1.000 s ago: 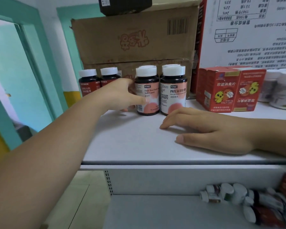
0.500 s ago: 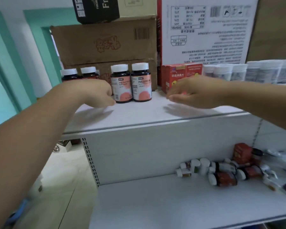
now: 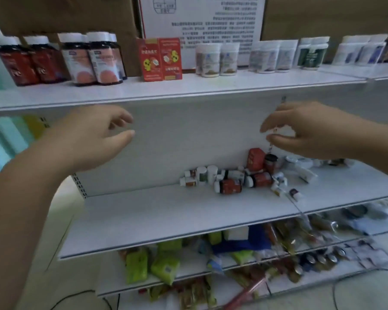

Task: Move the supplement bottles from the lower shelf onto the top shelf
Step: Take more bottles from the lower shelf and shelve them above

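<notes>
Both hands, left hand [image 3: 94, 135] and right hand [image 3: 305, 130], hover loose-fingered and empty mid-frame before the smooth white top shelf [image 3: 188, 92], above round-capped supplement bottles [image 3: 229, 177] heaped lower right.

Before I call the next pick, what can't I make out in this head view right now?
Head view only.
Pile of bottles on the lower shelf: blurred and overlapping, so count and labels are unreadable.
Items at that shelf's back right: partly covered by the right hand.
Rear bottles behind the pink-label bottles on the top shelf: only caps show.
Cartons behind: cut off by the top edge.
</notes>
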The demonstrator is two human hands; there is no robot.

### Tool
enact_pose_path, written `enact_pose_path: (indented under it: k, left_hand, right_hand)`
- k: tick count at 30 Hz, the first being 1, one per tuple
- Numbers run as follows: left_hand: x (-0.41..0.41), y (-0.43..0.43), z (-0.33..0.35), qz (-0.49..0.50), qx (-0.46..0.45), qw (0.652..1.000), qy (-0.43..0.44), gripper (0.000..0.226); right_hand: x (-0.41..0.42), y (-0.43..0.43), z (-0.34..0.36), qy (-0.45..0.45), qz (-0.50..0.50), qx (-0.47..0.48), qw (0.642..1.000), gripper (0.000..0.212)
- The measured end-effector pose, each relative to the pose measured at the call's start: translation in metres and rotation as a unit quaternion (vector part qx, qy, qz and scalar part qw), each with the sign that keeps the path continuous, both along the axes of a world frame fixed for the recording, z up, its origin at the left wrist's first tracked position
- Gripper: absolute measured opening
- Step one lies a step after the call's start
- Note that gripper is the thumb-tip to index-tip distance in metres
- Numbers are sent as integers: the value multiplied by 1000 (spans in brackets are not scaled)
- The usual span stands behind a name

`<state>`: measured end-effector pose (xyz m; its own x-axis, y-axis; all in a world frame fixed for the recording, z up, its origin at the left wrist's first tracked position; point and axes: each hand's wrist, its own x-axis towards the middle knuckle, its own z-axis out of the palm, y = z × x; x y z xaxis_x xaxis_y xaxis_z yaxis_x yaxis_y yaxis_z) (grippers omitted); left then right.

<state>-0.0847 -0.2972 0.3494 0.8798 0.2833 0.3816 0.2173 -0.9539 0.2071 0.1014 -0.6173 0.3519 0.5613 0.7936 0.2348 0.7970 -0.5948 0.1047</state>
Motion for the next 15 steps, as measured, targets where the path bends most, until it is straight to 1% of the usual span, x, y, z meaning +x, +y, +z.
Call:
enact_pose_path:
  k: [3,6,8,12,15]
  left_hand:
    - [15,-25,-50,14,-25,999,29,29]
    - [38,-39,-108,41,-90,992,77,31]
    - [56,-44,-146,61,-141,984,93,33]
    - [97,-53,-202,83,-216,969,91,31]
    - [131,-54,-234,84,-239,962,98,31]
  right_hand:
    - [3,-42,-49,12,-19,-17,1000,36]
    - [13,-67,-102,44,-47,-22,998,38]
    - [22,-74,-137,67,-67,-14,995,36]
    - [44,-57,-196,107,-95,17,990,37]
    - [63,-26,-232,155,-105,54,981,38]
